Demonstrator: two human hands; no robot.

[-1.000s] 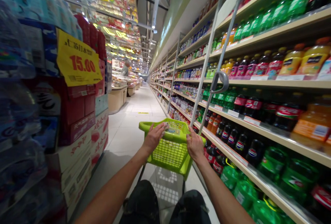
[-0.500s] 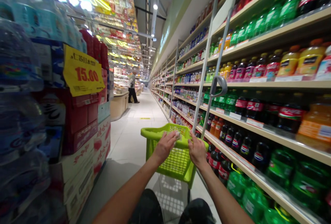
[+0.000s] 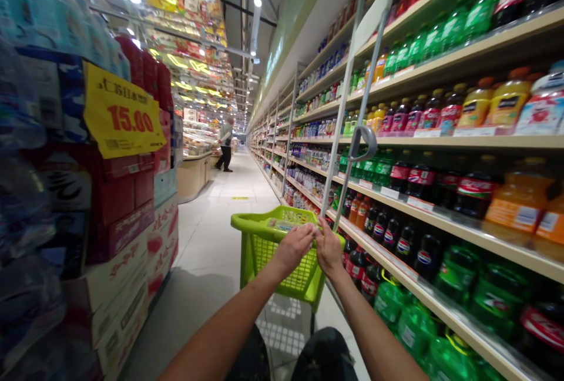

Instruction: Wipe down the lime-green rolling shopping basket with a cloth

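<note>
Green plastic cart (image 3: 303,278) stands lower centre; the right hand (image 3: 328,247) grips its handle (image 3: 259,228), the left hand (image 3: 296,247) seemingly pinching white tissue (image 3: 316,232), probably wiping; the next stroke calls for light pressure.

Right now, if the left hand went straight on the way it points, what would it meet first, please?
Most likely the right hand; the left hand points toward it, though depth is unclear.

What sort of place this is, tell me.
Most likely a supermarket: long beige shelves lined with colourful plastic drink bottles, a yellow rectangular sign printed 15.00 in red, and a lime-green latticed plastic shopping cart.
</note>
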